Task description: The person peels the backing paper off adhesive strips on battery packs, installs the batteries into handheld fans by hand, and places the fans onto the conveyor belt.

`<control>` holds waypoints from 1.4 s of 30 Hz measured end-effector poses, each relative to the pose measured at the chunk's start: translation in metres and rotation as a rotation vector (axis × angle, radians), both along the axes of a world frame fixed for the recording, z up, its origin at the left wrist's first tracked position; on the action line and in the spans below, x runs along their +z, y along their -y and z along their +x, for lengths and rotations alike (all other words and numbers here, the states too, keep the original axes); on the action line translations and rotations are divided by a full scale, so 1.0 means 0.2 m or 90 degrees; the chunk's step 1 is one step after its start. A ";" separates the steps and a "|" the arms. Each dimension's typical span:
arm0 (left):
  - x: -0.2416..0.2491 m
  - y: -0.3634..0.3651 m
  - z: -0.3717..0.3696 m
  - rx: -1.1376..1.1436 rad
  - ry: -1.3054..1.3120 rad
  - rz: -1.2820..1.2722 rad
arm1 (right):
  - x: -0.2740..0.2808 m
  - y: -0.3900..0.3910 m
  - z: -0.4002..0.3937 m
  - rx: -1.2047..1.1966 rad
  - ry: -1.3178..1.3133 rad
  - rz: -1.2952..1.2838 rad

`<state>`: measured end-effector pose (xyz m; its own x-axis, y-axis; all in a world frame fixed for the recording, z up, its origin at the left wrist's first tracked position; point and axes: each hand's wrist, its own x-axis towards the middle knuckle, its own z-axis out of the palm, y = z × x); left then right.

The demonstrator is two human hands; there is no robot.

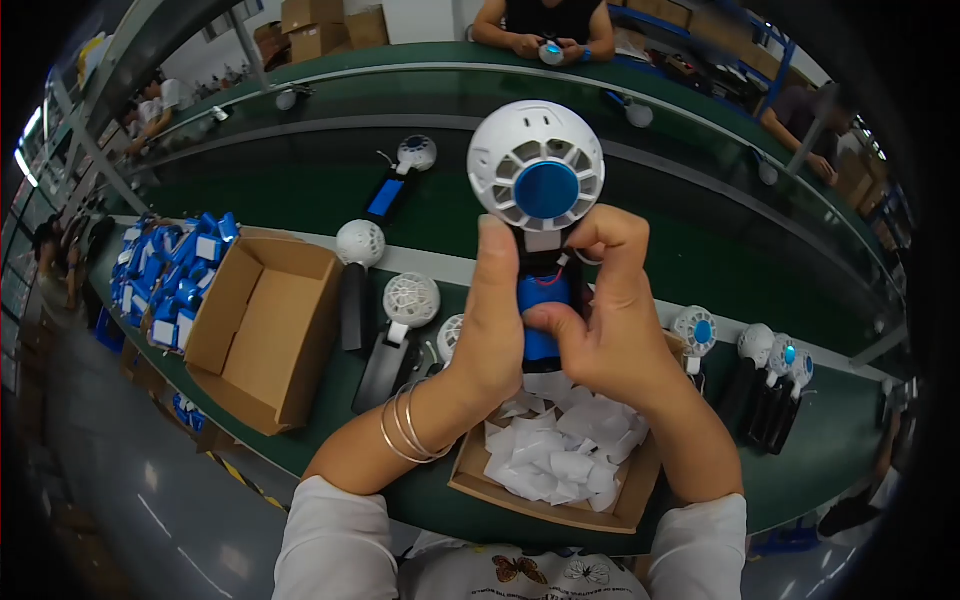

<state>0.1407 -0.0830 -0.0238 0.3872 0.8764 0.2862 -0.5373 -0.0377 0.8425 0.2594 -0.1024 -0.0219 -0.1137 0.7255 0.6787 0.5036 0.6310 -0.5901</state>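
Observation:
A handheld fan [493, 150] with a round white head, a blue centre disc and a black handle stands upright between my hands. My left hand [492, 310] grips the handle from the left, its thumb up near the neck. On the other side my right hand [615, 325] is closed round the handle, with its thumb pressed on the blue battery pack [541, 348] in the opened handle. Thin red wires and a small white connector [562, 260] show just above the battery. The back of the handle is hidden.
Below my hands lies a cardboard tray [470, 478] of white paper scraps. An open cardboard box [250, 320] stands left, beside a heap of blue battery packs [165, 275]. More fans [412, 300] lie on both sides. A co-worker [545, 25] holds a fan across the bench.

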 end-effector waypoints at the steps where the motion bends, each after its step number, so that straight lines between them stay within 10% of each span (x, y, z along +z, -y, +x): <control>1: -0.03 -0.03 -0.01 -0.043 0.012 -0.024 | 0.00 -0.03 -0.01 -0.014 0.005 -0.014; 4: -0.08 -0.03 -0.07 -0.127 -0.086 -0.063 | 0.01 -0.15 0.16 0.139 -0.324 -0.361; 6: -0.04 0.04 -0.25 -0.195 -0.209 0.008 | -0.02 -0.29 0.38 -0.046 -0.231 -0.362; 9: -0.04 0.17 -0.64 0.215 -0.619 0.431 | -0.31 -0.56 0.88 -0.210 -0.025 -0.347; 13: -0.27 0.35 -0.92 0.779 -1.114 0.312 | -0.45 -0.61 0.96 -0.392 0.360 -0.412; 15: -0.49 0.38 -1.06 0.799 -0.991 0.264 | -0.33 -0.57 0.91 -0.438 0.419 -0.191; 22: -0.34 0.55 -0.95 0.975 -0.756 0.445 | 0.17 0.05 0.26 -0.027 0.110 -0.194; 25: -0.27 0.68 -0.81 0.769 -0.621 0.519 | 0.16 0.39 0.12 0.083 0.095 -0.008; 28: -0.24 0.71 -0.60 0.464 -0.605 0.814 | 0.14 0.73 0.14 0.238 -0.315 -0.187; 42: -0.37 1.18 0.24 -0.298 -0.161 0.982 | -0.56 2.21 0.14 -0.419 -0.757 0.065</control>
<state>0.1882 -0.3180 -0.0978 0.6929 -0.3649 0.6218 -0.6053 -0.7631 0.2267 0.2882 -0.5445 -0.1344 0.9162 0.3593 0.1775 -0.0493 0.5405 -0.8399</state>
